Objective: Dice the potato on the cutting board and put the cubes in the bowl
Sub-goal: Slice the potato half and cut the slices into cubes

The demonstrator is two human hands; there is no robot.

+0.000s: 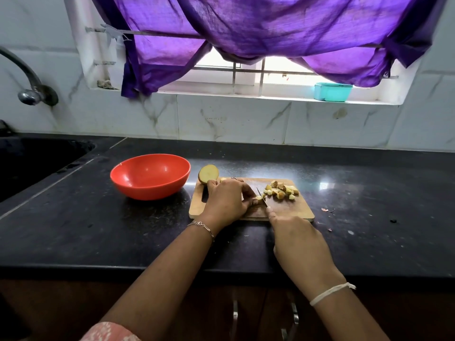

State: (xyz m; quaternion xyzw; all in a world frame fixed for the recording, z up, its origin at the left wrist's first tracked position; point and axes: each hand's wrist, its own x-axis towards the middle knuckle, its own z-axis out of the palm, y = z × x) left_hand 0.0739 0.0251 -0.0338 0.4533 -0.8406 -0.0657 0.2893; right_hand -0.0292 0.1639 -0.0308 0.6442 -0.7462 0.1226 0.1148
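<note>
A purple curtain (270,28) hangs in loose folds from a thin rod (160,33) across the window (283,67), covering all but its lower strip, where bright daylight shows behind metal bars (263,72). On the white sill (221,94), toward the right, stands a teal lidded box (333,91). Marble-patterned white tiles (234,124) cover the wall below. At far left a curved metal tap (27,80) comes out of the wall above a dark sink (37,158) set into the black speckled table (369,188). A few small pinkish scraps (326,210) lie on the table's right part. Under its front edge, two metal cabinet handles (235,316) show against dark doors.
</note>
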